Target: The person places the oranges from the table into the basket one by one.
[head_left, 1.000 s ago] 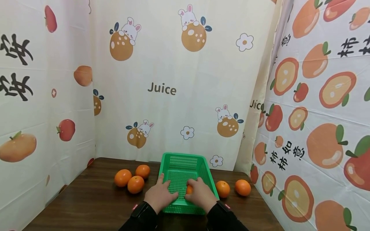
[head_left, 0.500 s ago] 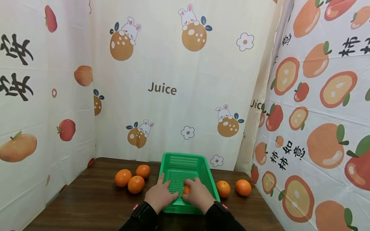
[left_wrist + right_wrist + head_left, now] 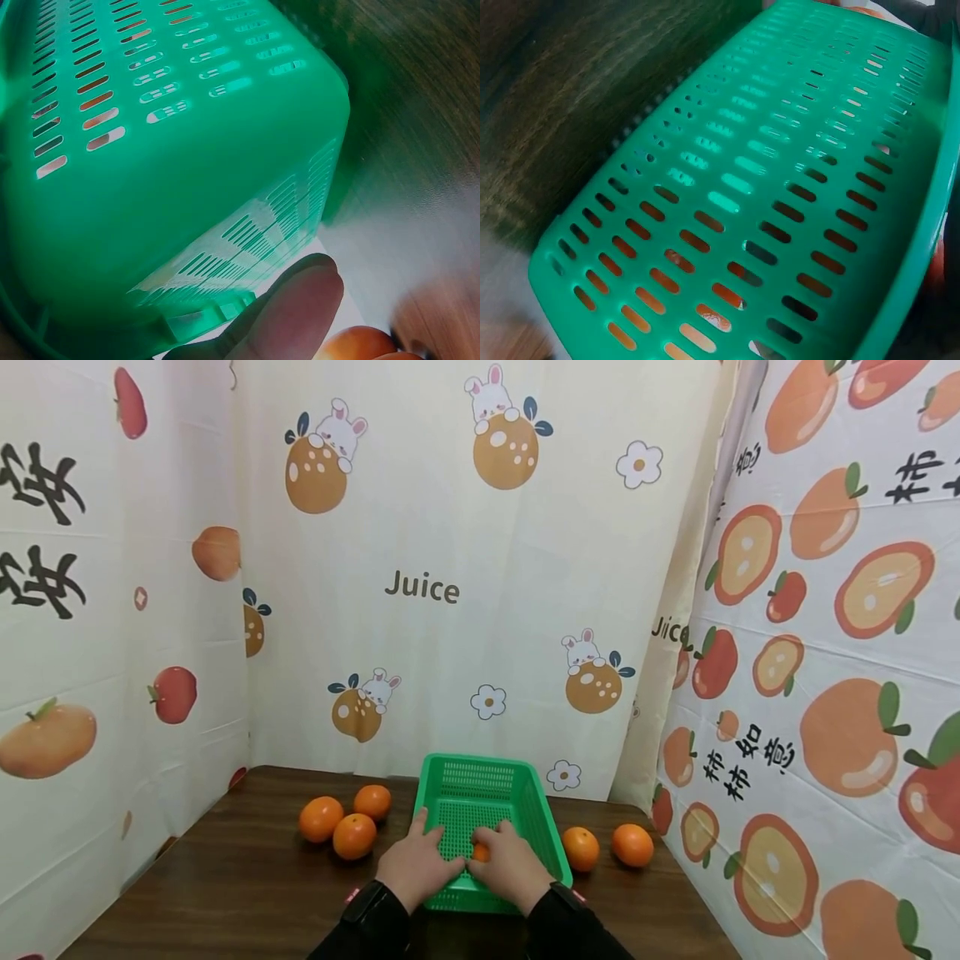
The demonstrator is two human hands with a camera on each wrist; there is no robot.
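A green perforated plastic basket stands on the dark wooden table, long side away from me. My left hand lies over its near left edge with fingers spread, one pointing forward along the rim and the thumb reaching inward. One finger shows outside the basket wall in the left wrist view. Over the basket, my right hand holds an orange between thumb and fingers, partly covered by the hand. Both thumbs are close together. The right wrist view shows mainly the slotted basket wall, which hides the grip.
Three oranges sit grouped on the table left of the basket. Two more stand apart on the right, one beside the basket and one farther out. Fruit-printed curtains enclose the table's back and sides.
My right hand has shifted left with the orange, bringing it nearer to the left thumb. My left hand, the basket and the other oranges stay put; the head view tilts slightly.
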